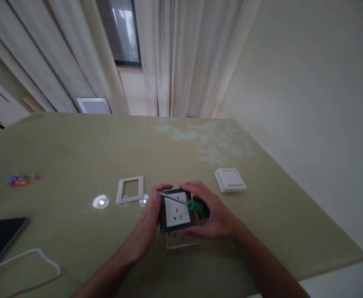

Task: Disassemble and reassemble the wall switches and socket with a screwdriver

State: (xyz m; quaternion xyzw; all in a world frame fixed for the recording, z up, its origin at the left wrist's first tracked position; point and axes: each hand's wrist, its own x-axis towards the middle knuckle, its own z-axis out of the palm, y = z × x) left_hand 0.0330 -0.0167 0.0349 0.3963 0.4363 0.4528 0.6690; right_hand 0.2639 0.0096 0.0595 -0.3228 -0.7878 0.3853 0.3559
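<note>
Between my two hands is a wall socket with a white face and a dark frame, held above the table. My left hand grips its left edge, the thumb on top. My right hand is closed around the green handle of a screwdriver, its fingers also against the socket's right side. The metal shaft crosses the socket's face toward my left thumb. Just below the socket, a clear shallow box with small dark pieces in it is partly hidden. A white rectangular frame lies left of my hands.
A white switch lies on the table to the right. On the left are a dark phone, a white cable and small colourful pieces. A wall borders the right side; curtains hang behind.
</note>
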